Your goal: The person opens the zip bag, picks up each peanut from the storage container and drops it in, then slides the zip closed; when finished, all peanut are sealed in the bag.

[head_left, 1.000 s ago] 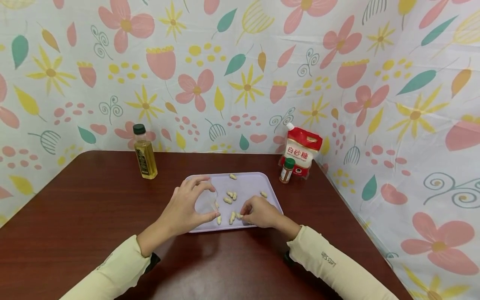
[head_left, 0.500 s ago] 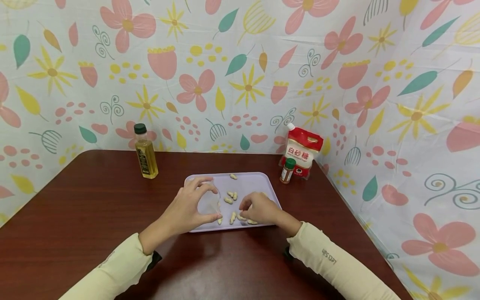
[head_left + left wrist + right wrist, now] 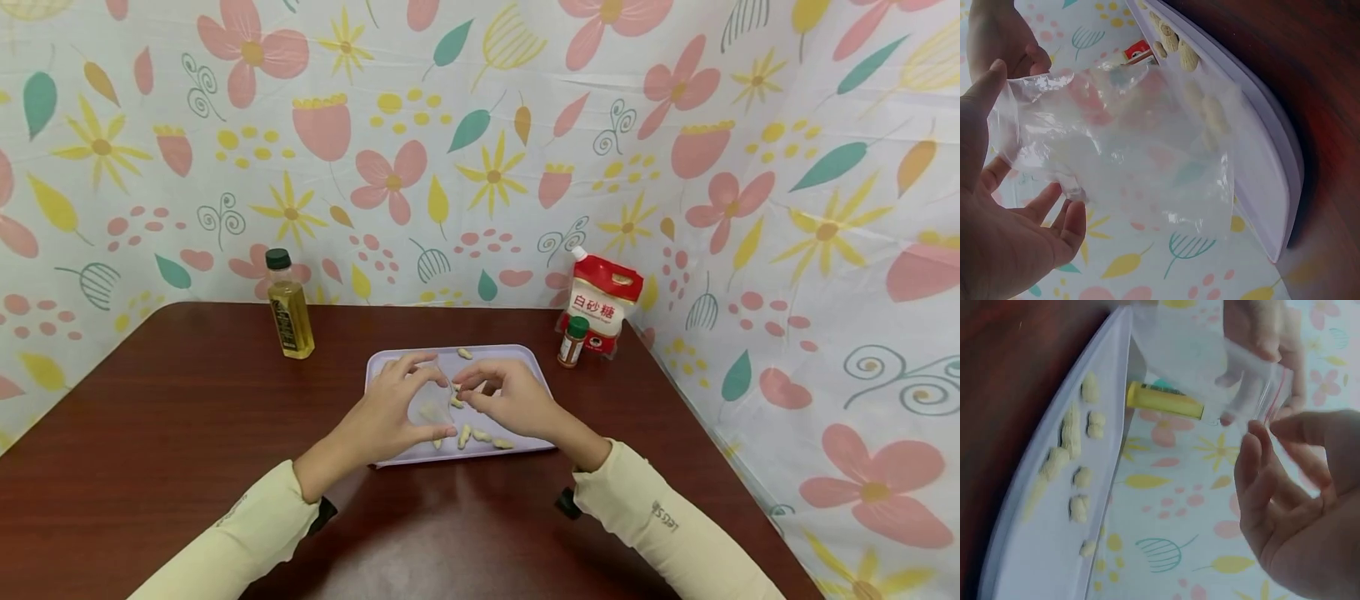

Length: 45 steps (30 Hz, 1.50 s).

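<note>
A clear plastic zip bag (image 3: 1116, 144) is in my left hand (image 3: 382, 414). The left thumb and fingers are spread and curled along its mouth, stretching it over the tray. My right hand (image 3: 517, 400) has come up to the bag's mouth. In the right wrist view, the right thumb and fingertips (image 3: 1259, 429) come together at the edge of the bag. Whether anything else lies between them is hidden. Several unshelled peanuts (image 3: 465, 436) lie on the light purple tray (image 3: 502, 358), some partly hidden by the hands and some seen through the bag.
A bottle of yellow oil (image 3: 291, 317) with a dark green cap stands at the back left of the brown table (image 3: 187, 400). At the back right, a small green-capped spice jar (image 3: 572, 343) stands before a red-and-white sugar pouch (image 3: 602, 300). A flowered cloth (image 3: 480, 233) hangs behind.
My right hand has lifted from the peanuts near the tray's front edge and moved up and left to the bag. The left hand has shifted slightly right with the bag.
</note>
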Available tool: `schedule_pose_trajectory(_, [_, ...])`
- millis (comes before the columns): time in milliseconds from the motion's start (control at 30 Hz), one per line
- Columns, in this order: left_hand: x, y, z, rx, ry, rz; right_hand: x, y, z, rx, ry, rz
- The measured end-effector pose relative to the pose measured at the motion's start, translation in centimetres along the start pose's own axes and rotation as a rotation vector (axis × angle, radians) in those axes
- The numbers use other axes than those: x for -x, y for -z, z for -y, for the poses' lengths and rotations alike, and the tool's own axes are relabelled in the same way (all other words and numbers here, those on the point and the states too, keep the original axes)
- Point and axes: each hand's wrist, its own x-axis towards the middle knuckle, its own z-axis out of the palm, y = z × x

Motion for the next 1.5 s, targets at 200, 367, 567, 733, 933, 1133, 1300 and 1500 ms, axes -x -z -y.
schedule_pose_trajectory(200, [0.0,0.2,0.1,0.007,-0.016,0.032,-0.3,0.1,-0.3,0.127,0.165,0.064])
schedule_pose_trajectory(367, [0.1,0.9,0.1,0.042,-0.042,0.078,-0.4,0.2,-1.1,0.183,0.27,0.076])
schedule_pose_trajectory(567, [-0.1,1.8,0.5,0.078,-0.086,0.083,-0.4,0.5,-1.8,0.191,0.352,0.078])
schedule_pose_trajectory(733, [-0.2,2.5,0.9,0.095,-0.124,0.079,0.2,1.1,-2.4,0.203,0.357,0.074])
schedule_pose_trajectory(933, [-0.3,3.1,0.8,0.115,-0.113,0.079,0.6,1.4,-2.8,0.189,0.337,0.057])
schedule_pose_trajectory(1133, [-0.4,3.0,0.6,0.174,-0.119,0.082,0.3,1.3,-2.4,0.21,0.343,0.062])
schedule_pose_trajectory(1300, [-0.8,3.2,1.2,0.232,-0.045,0.105,0.2,1.3,-2.0,0.204,0.353,0.063])
schedule_pose_trajectory(1500, [-0.9,2.3,1.4,0.239,0.022,0.153,0.1,0.9,-2.0,0.175,0.386,0.036])
